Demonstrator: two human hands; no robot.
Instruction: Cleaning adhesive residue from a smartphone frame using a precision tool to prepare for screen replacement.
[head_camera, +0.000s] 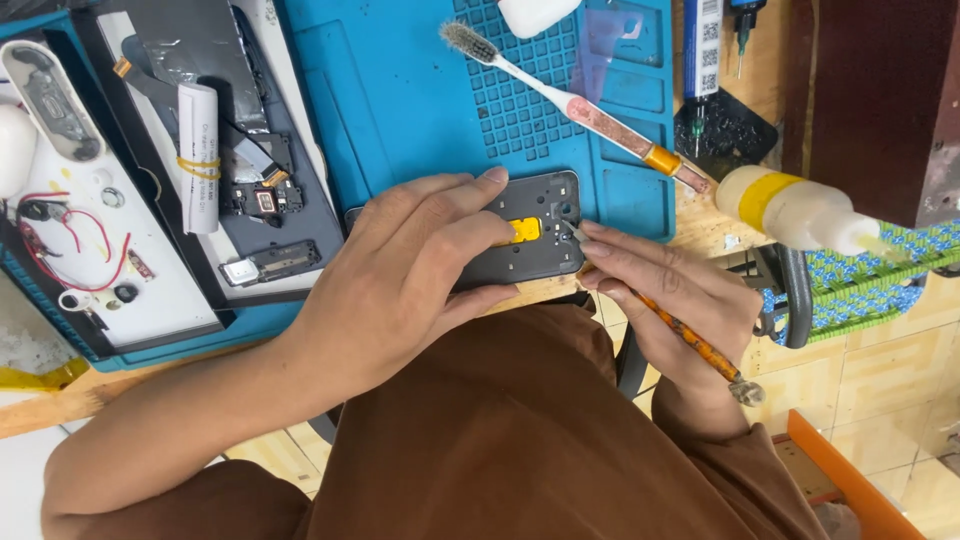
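Brown cloth (520, 440) of the person's own clothing fills the bottom of the view, nearest the camera. Just beyond it, at about seven o'clock from the centre, the left hand (400, 275) lies spread over a dark grey phone frame (525, 235), fingers loosely curled and the fingertips pressing its upper edge, apparently to pin it flat against the table edge so it does not slide. At about four o'clock the right hand (665, 295) is closed in a pen grip around a thin orange-brown tool (690, 340), whose fine tip touches the frame's right edge beside a yellow tab (524, 230); the low, slanted grip seems to give control over the point. The frame sits at the near edge of a blue work mat (420, 90), half off it. Farther out, toward twelve o'clock, a worn toothbrush (560, 90) lies diagonally on the mat's gridded part, within reach. At two o'clock a white squeeze bottle with a yellow band (790, 210) lies on its side. Far out at ten o'clock, a tray (160, 300) holds loose phone parts, red wires (80, 240) and a rolled paper (198, 155), kept apart from the working spot.
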